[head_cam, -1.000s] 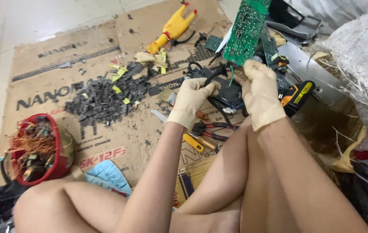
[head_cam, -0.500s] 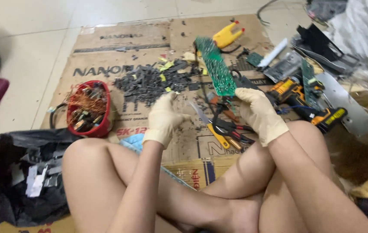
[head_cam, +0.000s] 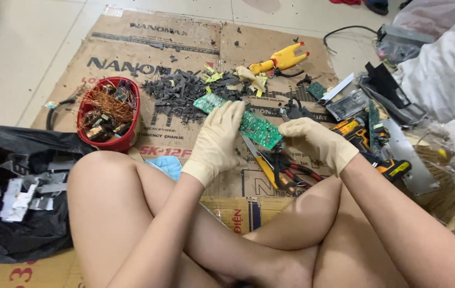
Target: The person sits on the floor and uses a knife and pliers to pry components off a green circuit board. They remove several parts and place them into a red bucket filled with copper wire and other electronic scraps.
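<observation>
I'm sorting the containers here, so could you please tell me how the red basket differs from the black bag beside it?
The red basket is a small, rigid tub standing upright on the cardboard; the black bag is larger, soft and crumpled, slumped at the cardboard's edge. The red basket holds tangled copper wire and small coils; the black bag holds flat grey metal pieces. Both lie open-topped, on the person's left.

Head camera, one view only.
Worn on the seated person's head, tilted steeply down and forward over crossed legs; close on both gloved hands, cardboard mat [head_cam: 131, 58] beyond.
</observation>
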